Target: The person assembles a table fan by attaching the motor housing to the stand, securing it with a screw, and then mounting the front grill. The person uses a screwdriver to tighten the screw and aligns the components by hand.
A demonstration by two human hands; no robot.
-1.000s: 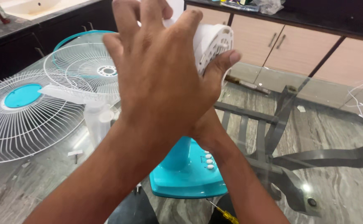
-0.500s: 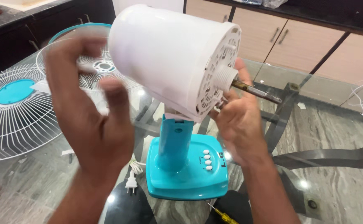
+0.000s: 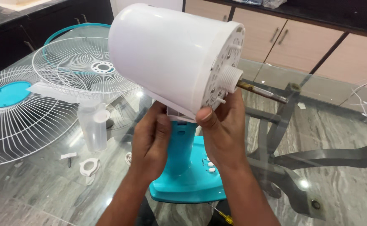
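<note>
A table fan without blades stands on a glass table. Its white motor housing [image 3: 171, 58] tilts to the right, with a bare metal shaft [image 3: 264, 92] sticking out of the front. Below it are a turquoise neck [image 3: 179, 146] and a turquoise base [image 3: 192, 184] with white buttons. My right hand [image 3: 223, 134] grips the lower front rim of the housing, thumb on its edge. My left hand [image 3: 150, 144] is under the housing by the neck joint, fingers curled against it.
Two white wire fan guards [image 3: 20, 117] [image 3: 83, 69] lie at the left, one with a turquoise hub. A translucent fan blade [image 3: 92, 125], a white ring nut [image 3: 89, 166] and a yellow-handled screwdriver [image 3: 223, 217] lie on the glass table [image 3: 338, 125]. Cabinets line the back.
My left hand came down from beside the housing and went under it by the neck. My right hand moved up from below the shaft onto the housing's lower front rim.
</note>
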